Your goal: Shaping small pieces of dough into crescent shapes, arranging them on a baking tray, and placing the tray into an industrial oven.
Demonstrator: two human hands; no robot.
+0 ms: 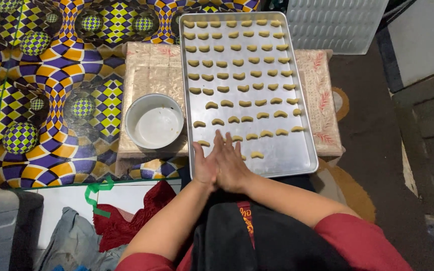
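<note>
My left hand (pixel 205 164) and my right hand (pixel 232 163) are pressed together palm to palm, fingers stretched forward, over the near edge of a metal baking tray (pixel 297 155). Whatever lies between the palms is hidden. Several rows of small crescent-shaped dough pieces (pixel 242 75) cover the tray. The nearest rows, just beyond my fingertips, hold fewer pieces (pixel 257 154).
A white round bowl (pixel 154 122) stands left of the tray on a low cloth-covered stand (pixel 151 70). A boldly patterned purple, yellow and orange mat (pixel 41 90) lies to the left. A second ribbed tray (pixel 332 25) is at the top right. Red and grey cloths (pixel 126 221) lie by my knee.
</note>
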